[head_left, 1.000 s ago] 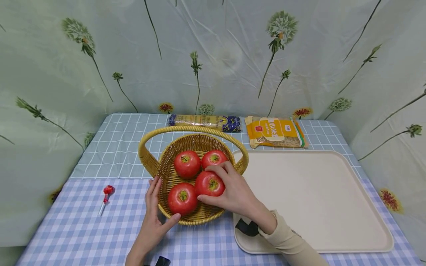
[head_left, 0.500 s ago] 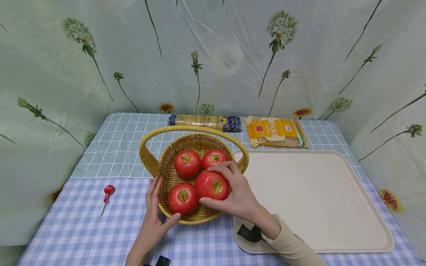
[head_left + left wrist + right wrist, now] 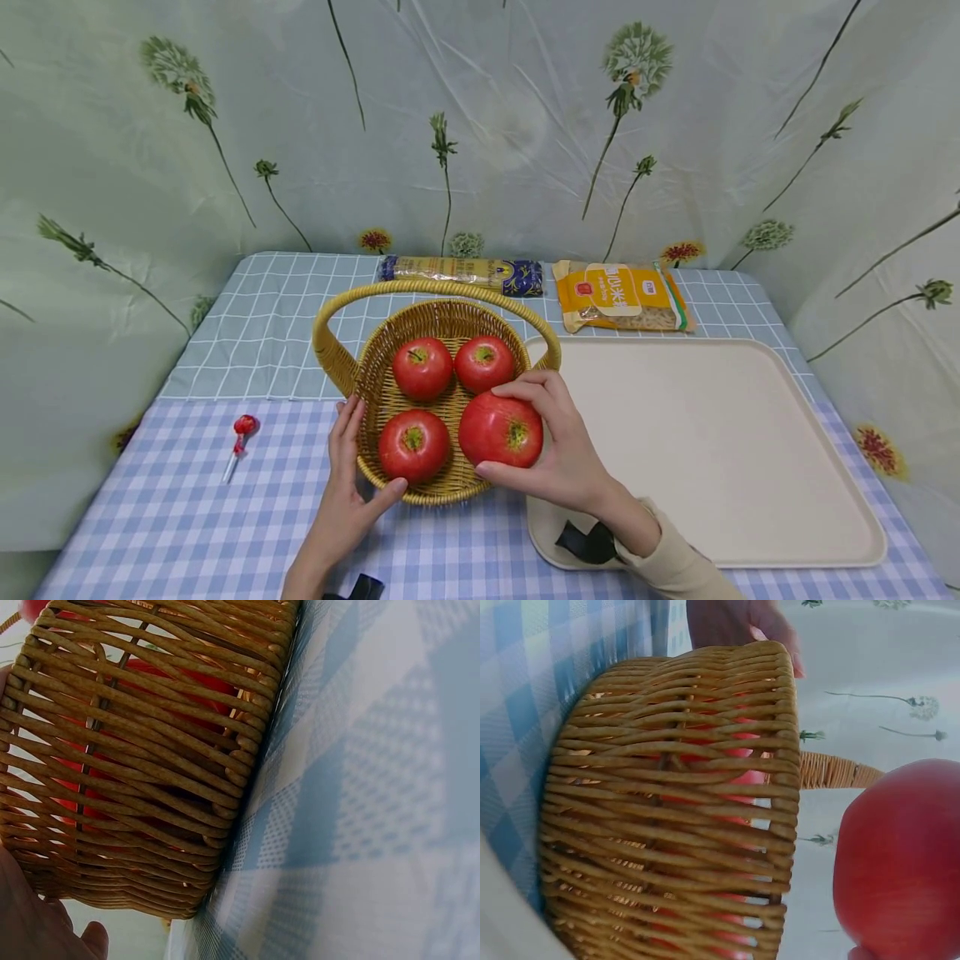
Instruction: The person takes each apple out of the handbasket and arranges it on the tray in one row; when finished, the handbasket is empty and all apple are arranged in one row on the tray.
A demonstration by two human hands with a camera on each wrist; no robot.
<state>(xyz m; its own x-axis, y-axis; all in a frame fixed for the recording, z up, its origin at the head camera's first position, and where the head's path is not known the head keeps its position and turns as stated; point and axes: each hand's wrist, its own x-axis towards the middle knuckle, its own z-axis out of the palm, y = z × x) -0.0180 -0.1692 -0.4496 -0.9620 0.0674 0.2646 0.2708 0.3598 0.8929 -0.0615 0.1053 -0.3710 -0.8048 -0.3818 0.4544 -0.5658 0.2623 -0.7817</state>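
A wicker basket (image 3: 360, 433) with a tall handle stands on the table, three red apples (image 3: 414, 447) lying in it. Above its right front rim my right hand (image 3: 562, 450) grips another red apple (image 3: 501, 429) between thumb and fingers; in the right wrist view this apple (image 3: 904, 862) is clear of the rim. My left hand (image 3: 348, 492) rests on the basket's left front side, thumb on the front rim and fingers along the wall. Part of that hand (image 3: 37, 922) shows beside the weave in the left wrist view.
A beige tray (image 3: 705, 450) lies right of the basket. Behind are a noodle packet (image 3: 461, 275) and an orange-yellow food bag (image 3: 622, 297). A red lollipop (image 3: 243, 427) lies at the left on the checked cloth. A black object (image 3: 366, 587) is at the front edge.
My right hand has lifted its apple up from among the others and moved it right, over the basket's rim. The left hand and the basket have stayed in place.
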